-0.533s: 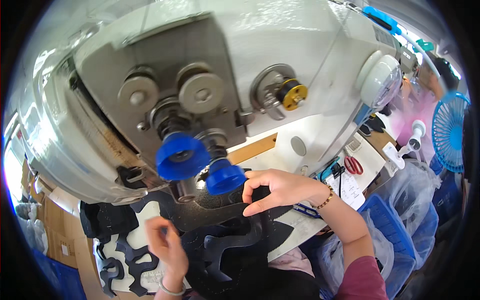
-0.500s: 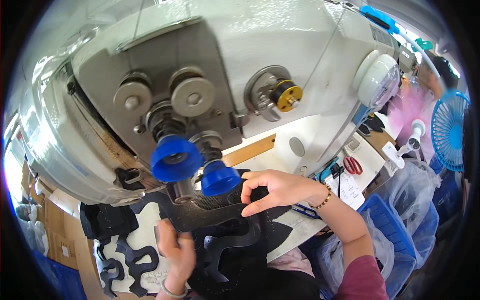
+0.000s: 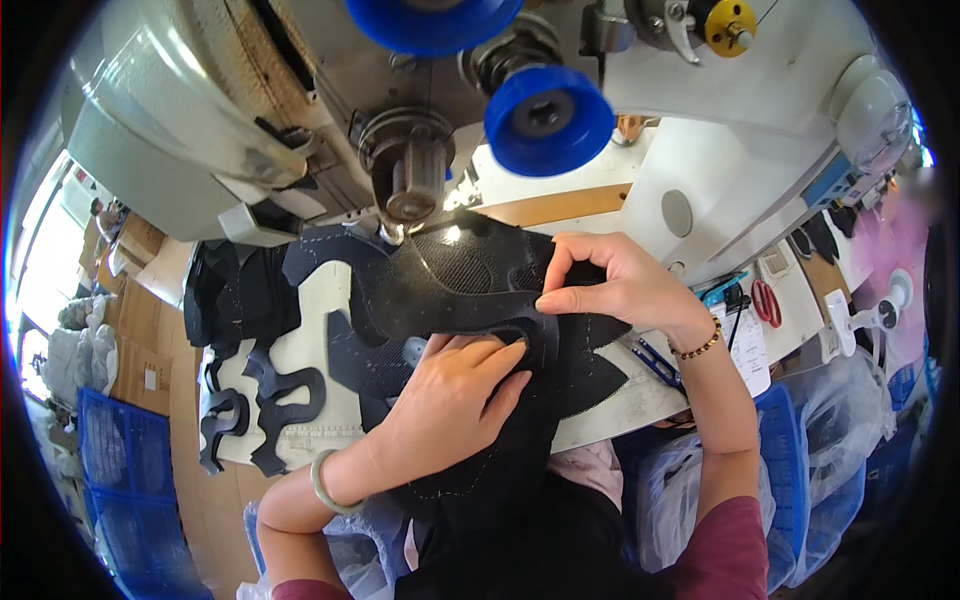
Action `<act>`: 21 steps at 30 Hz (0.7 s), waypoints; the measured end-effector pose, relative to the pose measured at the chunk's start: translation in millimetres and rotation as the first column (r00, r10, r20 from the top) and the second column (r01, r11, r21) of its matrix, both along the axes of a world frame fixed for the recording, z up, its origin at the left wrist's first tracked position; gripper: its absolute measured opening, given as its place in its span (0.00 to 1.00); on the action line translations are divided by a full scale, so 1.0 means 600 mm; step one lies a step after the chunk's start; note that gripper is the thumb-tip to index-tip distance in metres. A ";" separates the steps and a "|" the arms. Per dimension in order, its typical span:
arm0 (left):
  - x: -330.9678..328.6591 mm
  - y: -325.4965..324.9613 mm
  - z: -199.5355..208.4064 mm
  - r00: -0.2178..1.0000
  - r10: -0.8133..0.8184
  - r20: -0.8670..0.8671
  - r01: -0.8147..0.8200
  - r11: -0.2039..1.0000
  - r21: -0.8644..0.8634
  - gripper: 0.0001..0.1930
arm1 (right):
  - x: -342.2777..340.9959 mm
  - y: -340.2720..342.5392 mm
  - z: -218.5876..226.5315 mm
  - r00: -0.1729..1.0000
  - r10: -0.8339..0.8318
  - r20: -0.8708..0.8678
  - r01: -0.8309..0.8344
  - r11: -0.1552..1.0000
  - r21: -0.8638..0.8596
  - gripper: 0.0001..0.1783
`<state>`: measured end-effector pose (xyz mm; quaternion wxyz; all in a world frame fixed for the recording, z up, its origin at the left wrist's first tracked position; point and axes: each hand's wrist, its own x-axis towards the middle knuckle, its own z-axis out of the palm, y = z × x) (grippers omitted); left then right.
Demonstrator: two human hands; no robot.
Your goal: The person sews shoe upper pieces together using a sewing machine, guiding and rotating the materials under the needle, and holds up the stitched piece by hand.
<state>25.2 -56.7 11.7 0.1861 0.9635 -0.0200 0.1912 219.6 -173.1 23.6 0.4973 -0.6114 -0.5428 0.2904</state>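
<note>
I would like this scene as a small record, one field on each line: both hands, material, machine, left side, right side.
Left hand: fingers bent, touching the black material; pale bangle on wrist
Right hand: thumb and index finger pinch the material's right part; beaded bracelet on wrist
Material: black, partly mesh-textured, below the machine head
Machine: pale sewing machine with blue knobs
Left side: dark stacked pieces, wavy dark strips
Right side: red-handled scissors, blue crate
</note>
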 end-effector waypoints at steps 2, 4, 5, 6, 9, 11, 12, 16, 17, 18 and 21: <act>-0.001 0.006 -0.012 0.997 -0.027 0.075 0.040 0.983 -0.179 0.10 | -0.002 0.006 -0.005 1.000 0.017 0.004 -0.017 1.000 0.004 0.09; 0.001 0.003 -0.011 0.999 -0.018 0.037 0.026 0.975 -0.223 0.09 | -0.003 0.005 -0.007 1.000 0.013 0.013 -0.013 1.000 0.009 0.08; 0.002 0.002 -0.010 1.000 -0.014 0.006 0.015 0.964 -0.264 0.08 | -0.002 0.004 -0.007 1.000 0.014 0.023 -0.014 1.000 0.006 0.08; 0.002 0.000 -0.009 1.000 -0.015 0.001 0.014 0.965 -0.263 0.08 | -0.003 0.004 -0.008 0.999 0.014 0.032 -0.014 1.000 0.005 0.09; 0.003 -0.003 -0.007 0.997 -0.023 -0.070 0.002 0.955 -0.298 0.06 | -0.007 0.000 -0.008 0.995 0.024 0.099 -0.025 1.000 0.011 0.09; 0.003 -0.003 -0.008 0.998 -0.036 -0.053 0.019 0.955 -0.297 0.06 | -0.011 0.000 -0.008 0.994 0.021 0.111 -0.023 1.000 0.018 0.09; 0.004 -0.005 -0.008 0.998 -0.041 -0.055 0.023 0.955 -0.297 0.06 | -0.013 -0.001 -0.007 0.992 0.016 0.128 -0.019 1.000 0.022 0.09; 0.006 -0.002 -0.010 0.999 -0.029 -0.032 0.017 0.944 -0.329 0.06 | -0.014 0.004 -0.008 0.989 0.018 0.149 -0.023 0.999 0.032 0.09; 0.006 0.001 -0.012 0.999 -0.025 -0.038 0.011 0.942 -0.335 0.07 | -0.015 0.007 -0.008 0.989 0.013 0.147 -0.015 1.000 0.019 0.09; 0.008 -0.003 -0.011 0.999 -0.030 -0.041 0.015 0.943 -0.331 0.07 | -0.014 0.002 -0.006 0.989 -0.001 0.145 -0.001 1.000 0.012 0.10; 0.014 -0.009 -0.012 0.999 -0.005 -0.032 -0.008 0.920 -0.392 0.06 | -0.009 -0.006 0.001 0.972 0.016 0.236 0.006 0.996 -0.090 0.11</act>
